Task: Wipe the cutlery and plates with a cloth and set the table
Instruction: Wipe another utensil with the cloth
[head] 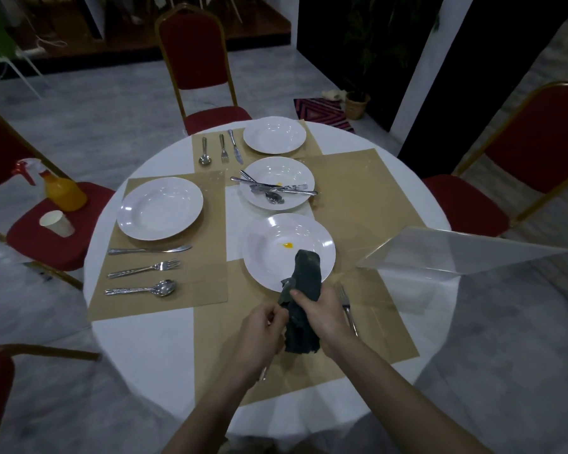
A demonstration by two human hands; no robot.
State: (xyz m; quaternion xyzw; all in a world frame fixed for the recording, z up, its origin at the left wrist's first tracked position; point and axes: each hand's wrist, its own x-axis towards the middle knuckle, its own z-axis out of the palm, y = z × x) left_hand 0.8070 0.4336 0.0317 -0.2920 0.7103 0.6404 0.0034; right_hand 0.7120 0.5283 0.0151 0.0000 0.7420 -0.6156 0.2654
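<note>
While right hand (322, 311) grip pinches dark cloth (304, 299) around a utensil, left hand (259, 335) grip pinches its handle, beside stained plate (266, 253); fork (347, 306) on surface (151, 348).

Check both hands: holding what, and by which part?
Right hand grips the dark cloth around its middle. Left hand holds a piece of cutlery by the handle, wrapped in the cloth.

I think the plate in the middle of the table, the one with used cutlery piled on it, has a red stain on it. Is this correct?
Not quite. The head view shows that the middle plate does carry the piled cutlery, but the stain on it is yellow, not red. The nearer plate has a similar yellow spot.
</note>
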